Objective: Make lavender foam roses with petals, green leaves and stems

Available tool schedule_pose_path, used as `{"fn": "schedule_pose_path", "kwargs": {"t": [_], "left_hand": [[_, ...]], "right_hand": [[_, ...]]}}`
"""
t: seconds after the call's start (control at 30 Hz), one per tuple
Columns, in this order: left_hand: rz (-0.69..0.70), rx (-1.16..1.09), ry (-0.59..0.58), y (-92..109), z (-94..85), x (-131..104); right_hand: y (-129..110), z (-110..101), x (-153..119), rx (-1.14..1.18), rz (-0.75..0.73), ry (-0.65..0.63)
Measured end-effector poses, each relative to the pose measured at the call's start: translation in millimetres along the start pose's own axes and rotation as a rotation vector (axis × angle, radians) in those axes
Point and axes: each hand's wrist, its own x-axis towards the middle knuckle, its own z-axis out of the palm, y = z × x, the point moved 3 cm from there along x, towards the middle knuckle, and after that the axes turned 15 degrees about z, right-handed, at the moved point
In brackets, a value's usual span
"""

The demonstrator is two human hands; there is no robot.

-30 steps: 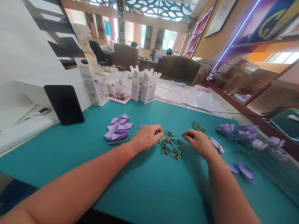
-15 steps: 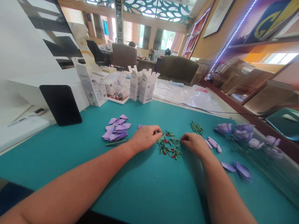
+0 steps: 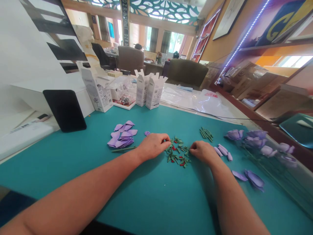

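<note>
- green-and-red parts are lying loose, frame centre;
- left hand is sitting at their left edge; thumb and index nearly meeting, can't tell on what;
- right hand is sitting at their right edge; fingers curling inward, can't tell if pinching

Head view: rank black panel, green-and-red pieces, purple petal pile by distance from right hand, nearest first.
Nearest to the right hand:
1. Green-and-red pieces: just left of its fingertips, between both hands.
2. Purple petal pile: farther left, beyond the left hand.
3. Black panel: far left, standing tilted.
</note>
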Motion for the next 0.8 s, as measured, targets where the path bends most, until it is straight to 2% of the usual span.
{"fn": "schedule_pose_path", "kwargs": {"t": [0.2,0.33,0.47,0.67,0.8], "left_hand": [[0.016,0.023,-0.001,2.1,0.5,-0.2],[0.046,0.043,0.0,3.2,1.6,-0.3],[0.053,0.052,0.002,2.5,2.8,-0.4],[0.035,0.06,-0.008,1.5,3.0,0.1],[0.036,0.055,-0.014,1.3,2.9,0.2]], "right_hand": [[-4.9,-11.2,-6.4,0.089,0.019,0.004],[-13.0,-20.8,-14.9,0.264,-0.027,-0.006],[-14.7,-19.3,-16.3,0.406,-0.042,-0.004],[-16.5,-11.4,-12.5,0.378,-0.092,-0.009],[-22.6,-12.1,-17.8,0.256,-0.136,-0.033]]}}
